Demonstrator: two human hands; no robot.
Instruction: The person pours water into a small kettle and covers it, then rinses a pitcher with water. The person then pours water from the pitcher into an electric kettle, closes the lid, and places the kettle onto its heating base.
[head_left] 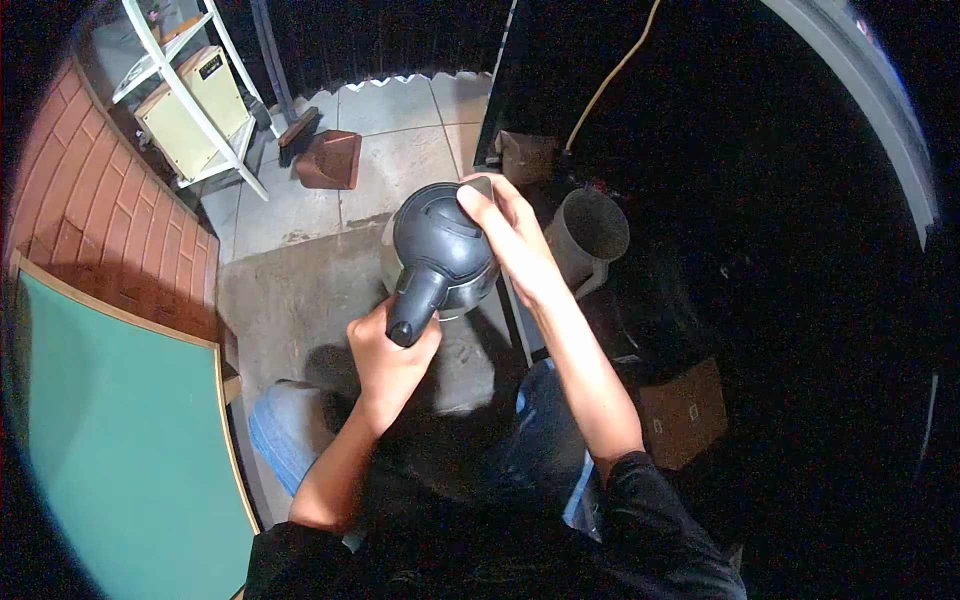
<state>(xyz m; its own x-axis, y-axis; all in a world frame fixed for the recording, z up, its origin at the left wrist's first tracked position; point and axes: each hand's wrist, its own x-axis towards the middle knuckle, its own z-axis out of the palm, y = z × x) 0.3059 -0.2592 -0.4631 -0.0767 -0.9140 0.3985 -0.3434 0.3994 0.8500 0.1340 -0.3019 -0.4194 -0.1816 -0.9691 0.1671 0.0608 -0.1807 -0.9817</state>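
Note:
An electric kettle (441, 235) with a black lid and handle is held up in front of me, over the floor. A strip of shiny metal body shows below the lid. Around its black handle, which points toward me, my left hand (388, 352) is closed. At the far right side my right hand (512, 232) grips the kettle near the spout, thumb on the top edge and fingers round the side. The underside of the kettle is hidden.
To the right stands a grey jug (592, 235), with a cardboard box (683, 412) nearer me. A green board (120, 430) leans at left below a brick wall (120, 190). Farther off are a brown dustpan (330, 160), a broom (298, 135) and a white shelf (215, 165).

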